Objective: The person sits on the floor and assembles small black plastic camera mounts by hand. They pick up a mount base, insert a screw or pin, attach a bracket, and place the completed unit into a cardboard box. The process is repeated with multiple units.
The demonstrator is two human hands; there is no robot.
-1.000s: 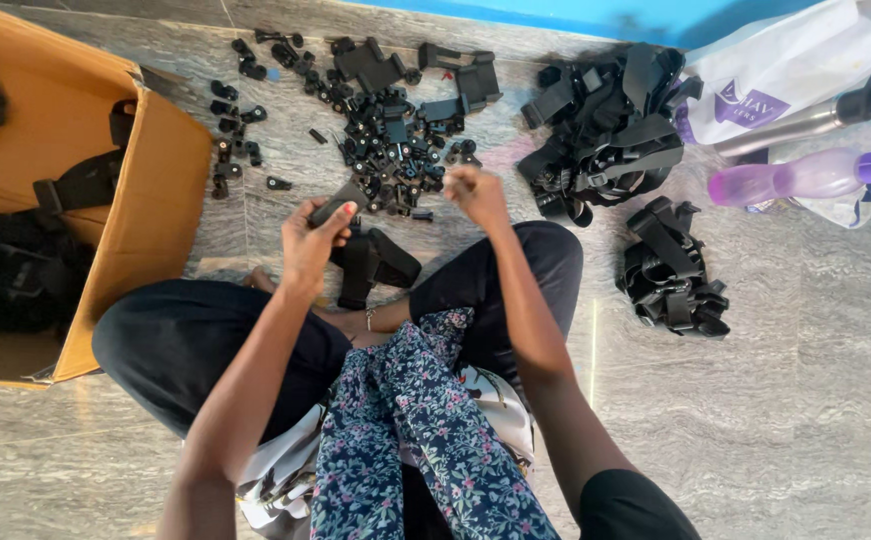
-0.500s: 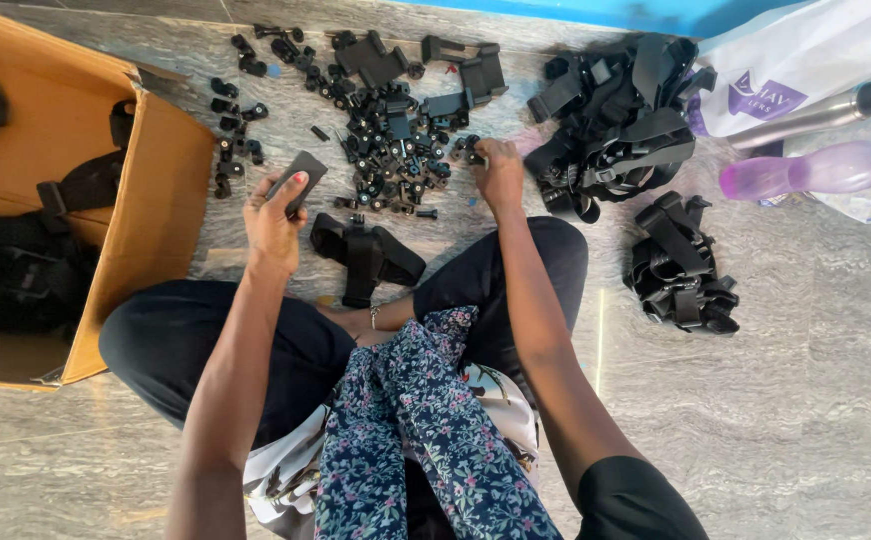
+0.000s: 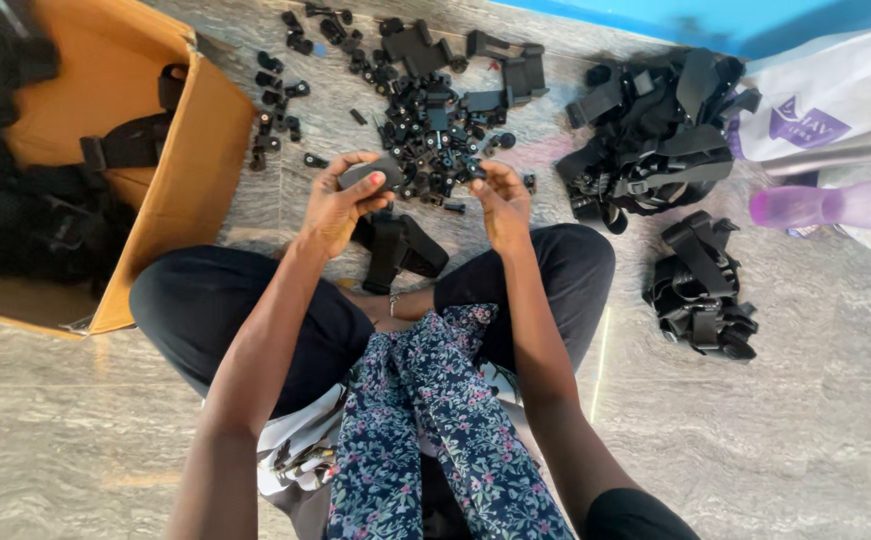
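Your left hand (image 3: 341,205) closes its grip around a flat black plastic piece (image 3: 374,175), held above the floor just at nine o'clock of the heap of small black parts (image 3: 431,130). Your right hand (image 3: 501,200) pinches a small part (image 3: 476,170) at the heap's near edge — it could slip and vanish among the others. The cardboard box (image 3: 196,170) crowds nine o'clock, the strap bundles (image 3: 656,130) three o'clock — open floor lies beyond your knees.

An open brown cardboard box (image 3: 181,190) is lying at the left. A white plastic bag (image 3: 836,95) bearing a purple printed mark is sitting at the upper right.
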